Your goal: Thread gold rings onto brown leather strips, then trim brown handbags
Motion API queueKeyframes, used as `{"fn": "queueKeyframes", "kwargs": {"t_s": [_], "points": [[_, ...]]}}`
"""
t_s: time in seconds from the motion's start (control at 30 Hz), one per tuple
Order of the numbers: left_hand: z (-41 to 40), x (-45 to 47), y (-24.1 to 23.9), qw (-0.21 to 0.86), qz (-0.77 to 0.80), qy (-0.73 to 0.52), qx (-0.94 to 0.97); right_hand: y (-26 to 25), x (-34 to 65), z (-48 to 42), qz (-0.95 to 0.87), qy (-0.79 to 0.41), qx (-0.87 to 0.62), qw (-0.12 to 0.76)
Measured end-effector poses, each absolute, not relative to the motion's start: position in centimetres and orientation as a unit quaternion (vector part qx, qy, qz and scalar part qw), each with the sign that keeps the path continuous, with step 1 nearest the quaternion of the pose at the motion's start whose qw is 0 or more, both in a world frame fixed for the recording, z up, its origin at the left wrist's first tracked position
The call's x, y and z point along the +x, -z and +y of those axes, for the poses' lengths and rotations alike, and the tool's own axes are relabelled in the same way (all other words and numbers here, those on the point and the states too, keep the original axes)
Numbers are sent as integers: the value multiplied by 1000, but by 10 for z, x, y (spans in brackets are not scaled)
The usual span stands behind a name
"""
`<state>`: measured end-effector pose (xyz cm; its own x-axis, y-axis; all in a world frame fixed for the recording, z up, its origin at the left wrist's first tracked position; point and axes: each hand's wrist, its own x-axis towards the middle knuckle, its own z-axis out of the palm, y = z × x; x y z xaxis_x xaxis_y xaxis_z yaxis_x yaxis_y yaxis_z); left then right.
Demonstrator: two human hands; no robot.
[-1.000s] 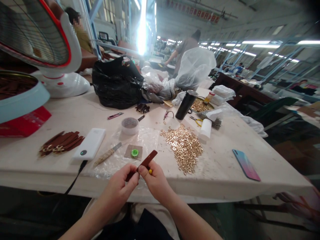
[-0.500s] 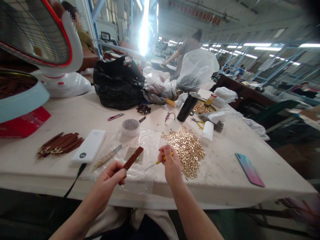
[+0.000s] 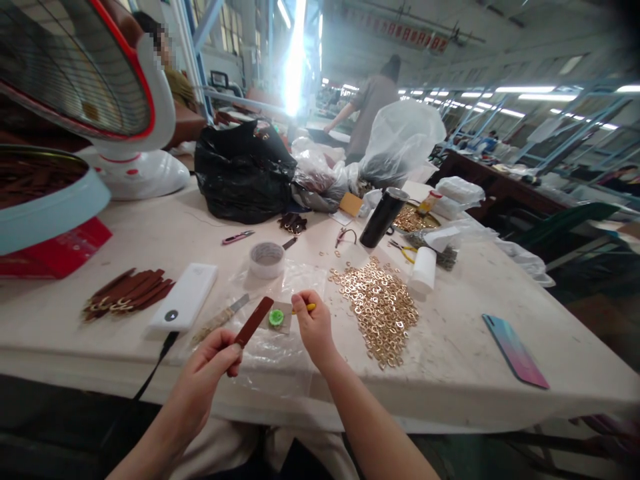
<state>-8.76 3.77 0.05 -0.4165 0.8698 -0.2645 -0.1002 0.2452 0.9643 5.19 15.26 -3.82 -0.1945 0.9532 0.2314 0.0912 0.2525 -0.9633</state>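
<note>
Between the thumb and fingers of my left hand [image 3: 216, 360] is a brown leather strap [image 3: 256, 321], its free end tilted up to the right. My right hand [image 3: 313, 327] pinches a thin yellow-handled awl [image 3: 311, 307], whose tip points left toward a small green cap [image 3: 276, 318]. That cap rests on a grey-brown square [image 3: 285, 327] on a clear plastic sheet [image 3: 300, 273]. Right of my right hand spreads a heap of gold metal rings [image 3: 383, 310]. A knife with a wrapped handle [image 3: 220, 319] lies beyond my left hand.
Finished-looking brown straps with rings [image 3: 127, 293] and a white power bank [image 3: 185, 297] lie left. A tape roll [image 3: 267, 259], black tumbler [image 3: 383, 219] and black bag [image 3: 245, 173] stand farther back. A phone [image 3: 515, 350] lies right; a fan [image 3: 135, 167] stands back left.
My right hand has moved left with the awl, nearer the green cap, which now shows plainly. My left hand has shifted slightly left and down with the strap. The view has turned slightly.
</note>
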Motion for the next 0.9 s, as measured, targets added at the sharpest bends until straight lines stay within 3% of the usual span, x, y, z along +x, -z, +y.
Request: {"fn": "queueKeyframes", "kwargs": {"t_s": [0.9], "points": [[37,-89,0,457,645,-533,302,45,51,158,-597,-473,-413,499]]}}
